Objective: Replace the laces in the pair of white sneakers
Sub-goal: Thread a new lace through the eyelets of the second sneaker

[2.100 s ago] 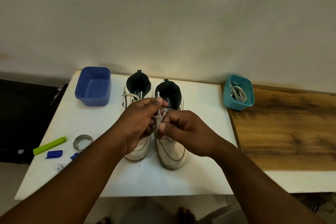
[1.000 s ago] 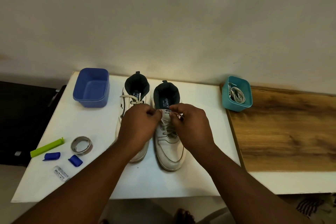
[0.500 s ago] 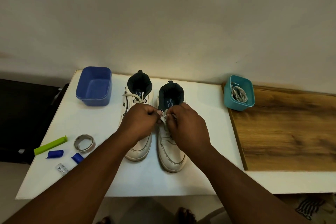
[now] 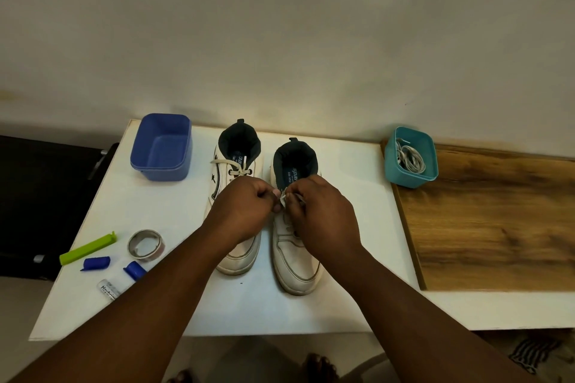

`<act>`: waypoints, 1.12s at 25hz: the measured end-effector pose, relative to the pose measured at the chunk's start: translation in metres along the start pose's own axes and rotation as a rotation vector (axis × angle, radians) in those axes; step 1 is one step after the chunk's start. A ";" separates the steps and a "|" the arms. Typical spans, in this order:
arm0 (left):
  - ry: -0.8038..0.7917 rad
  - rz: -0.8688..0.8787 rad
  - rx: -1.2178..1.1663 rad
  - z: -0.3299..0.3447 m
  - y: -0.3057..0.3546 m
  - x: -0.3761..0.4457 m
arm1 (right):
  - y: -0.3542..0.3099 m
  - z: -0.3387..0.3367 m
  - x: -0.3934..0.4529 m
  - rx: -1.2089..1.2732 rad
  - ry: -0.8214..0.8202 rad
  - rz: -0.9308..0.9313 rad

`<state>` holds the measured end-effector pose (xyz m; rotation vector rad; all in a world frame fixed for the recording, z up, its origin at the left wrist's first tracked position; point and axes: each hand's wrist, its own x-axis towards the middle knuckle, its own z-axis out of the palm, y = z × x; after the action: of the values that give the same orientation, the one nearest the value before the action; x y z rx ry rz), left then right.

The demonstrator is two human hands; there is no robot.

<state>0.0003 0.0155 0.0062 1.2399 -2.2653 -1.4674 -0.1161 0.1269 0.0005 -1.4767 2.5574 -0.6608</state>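
Looks like a room at home: a plain cream wall point(image 4: 280, 25), a small white worktop point(image 4: 155, 211) pushed against it beside a wood-grain surface point(image 4: 497, 221), household plastic tubs point(image 4: 161, 146), a tape roll point(image 4: 145, 243), and bare toes point(image 4: 320, 367) on the floor below.

Both forearms are bare from the frame's lower edge to the wrists, with no sleeve, watch or ring showing. The left hand point(image 4: 245, 211) and right hand point(image 4: 320, 214) wear no gloves. At six o'clock, bare toes point(image 4: 317, 365) peek beneath the arms.
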 end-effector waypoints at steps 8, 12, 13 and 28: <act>-0.005 0.036 0.024 -0.001 -0.002 -0.001 | 0.001 0.004 0.002 0.010 -0.016 -0.010; 0.057 0.076 0.098 0.000 0.002 -0.004 | 0.010 -0.003 0.006 0.114 -0.120 -0.107; 0.086 0.089 0.155 0.001 0.004 -0.007 | 0.011 -0.006 0.006 0.112 -0.127 -0.112; 0.505 -0.388 -1.258 -0.057 0.019 -0.006 | 0.014 -0.018 0.002 0.073 -0.058 -0.088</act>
<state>0.0244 -0.0159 0.0524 1.3112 -0.5078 -1.8593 -0.1336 0.1363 0.0109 -1.5685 2.4111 -0.7038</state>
